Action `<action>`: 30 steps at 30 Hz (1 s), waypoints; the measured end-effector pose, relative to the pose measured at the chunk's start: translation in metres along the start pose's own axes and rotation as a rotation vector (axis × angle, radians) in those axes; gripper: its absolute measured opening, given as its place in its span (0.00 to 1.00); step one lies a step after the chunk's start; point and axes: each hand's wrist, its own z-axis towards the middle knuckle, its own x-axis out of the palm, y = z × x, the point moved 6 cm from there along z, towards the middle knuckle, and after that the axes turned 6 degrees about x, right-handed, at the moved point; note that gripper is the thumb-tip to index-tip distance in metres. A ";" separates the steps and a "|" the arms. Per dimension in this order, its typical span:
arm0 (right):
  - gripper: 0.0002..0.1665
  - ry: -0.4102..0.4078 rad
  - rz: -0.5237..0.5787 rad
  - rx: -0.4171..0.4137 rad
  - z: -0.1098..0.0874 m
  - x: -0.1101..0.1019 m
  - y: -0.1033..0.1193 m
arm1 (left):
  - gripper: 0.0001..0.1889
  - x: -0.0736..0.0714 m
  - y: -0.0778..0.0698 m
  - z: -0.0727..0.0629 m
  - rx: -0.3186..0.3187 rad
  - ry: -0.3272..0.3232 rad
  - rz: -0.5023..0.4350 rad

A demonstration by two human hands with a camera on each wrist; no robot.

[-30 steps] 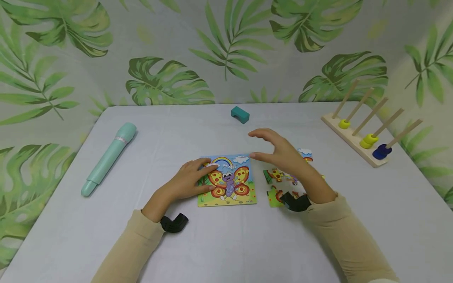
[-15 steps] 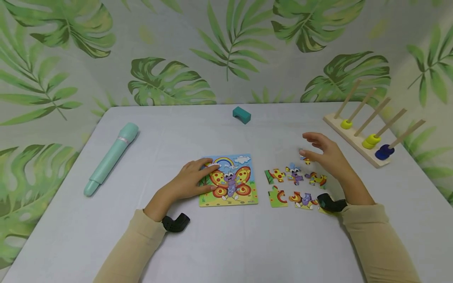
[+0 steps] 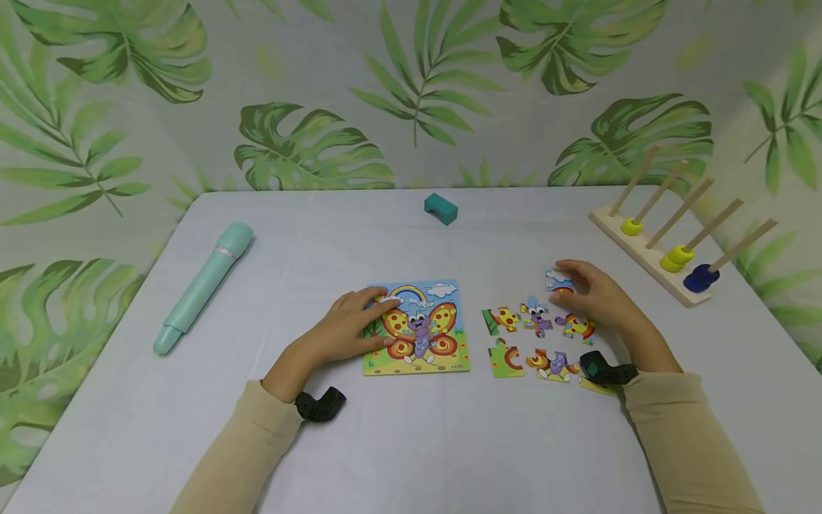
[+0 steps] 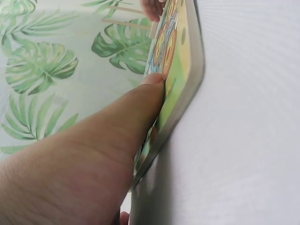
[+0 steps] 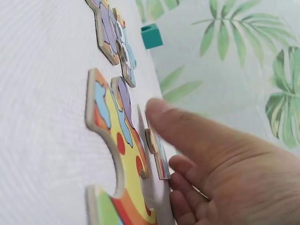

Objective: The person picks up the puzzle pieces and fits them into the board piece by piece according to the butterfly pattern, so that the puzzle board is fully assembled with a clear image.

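Observation:
A square butterfly puzzle board lies on the white table. My left hand rests on its left side, with the thumb laid on the picture. To the right are several loose puzzle pieces, among them a purple face piece and a yellow wing piece. My right hand is at a cloud-and-rainbow piece, thumb and fingers spread on either side of it. In the right wrist view the thumb covers part of this piece; I see no firm pinch.
A mint-green microphone-shaped toy lies at the left. A teal arch block sits near the back edge. At the right stands a wooden peg rack with yellow and blue beads. Leaf-patterned cloth hangs behind the table.
My right hand has moved right, from beside the board to above the loose pieces, then down to the cloud-and-rainbow piece. The left hand has stayed on the board.

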 end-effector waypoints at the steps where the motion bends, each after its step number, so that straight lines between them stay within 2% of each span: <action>1: 0.42 0.005 -0.025 0.001 0.000 0.000 0.000 | 0.33 0.000 0.000 0.000 0.002 -0.001 -0.001; 10: 0.37 0.012 -0.160 -0.043 0.000 0.000 0.003 | 0.33 0.001 -0.001 0.000 0.000 0.003 -0.010; 15: 0.39 -0.023 -0.223 -0.024 -0.002 -0.001 0.006 | 0.33 0.001 -0.001 0.000 -0.004 0.005 -0.018; 18: 0.38 -0.069 -0.209 -0.034 -0.005 -0.003 0.011 | 0.33 0.001 -0.001 -0.001 -0.003 0.005 -0.016; 24: 0.29 -0.177 -0.122 -0.145 -0.013 -0.008 0.035 | 0.33 0.002 0.000 -0.001 -0.002 0.003 -0.016; 30: 0.28 -0.236 -0.046 -0.326 -0.022 -0.003 0.077 | 0.33 0.000 -0.001 -0.001 -0.011 0.005 -0.017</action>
